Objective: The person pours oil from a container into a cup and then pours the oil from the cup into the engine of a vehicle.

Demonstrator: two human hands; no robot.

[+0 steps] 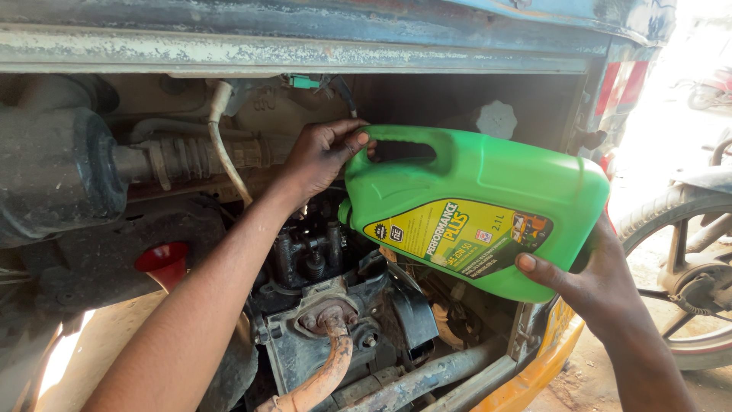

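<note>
Green oil jug tipped over an open engine bay

The green plastic oil jug is held on its side above the engine block, neck end low at the left. The left hand is closed on the moulded handle; the right hand is cupped under the base, its fingers pressed on the yellow label. A slow, steady tilt is advised, with the base kept supported. A red funnel is seen well left of the jug. The jug is opaque, glossy and clean.
</note>
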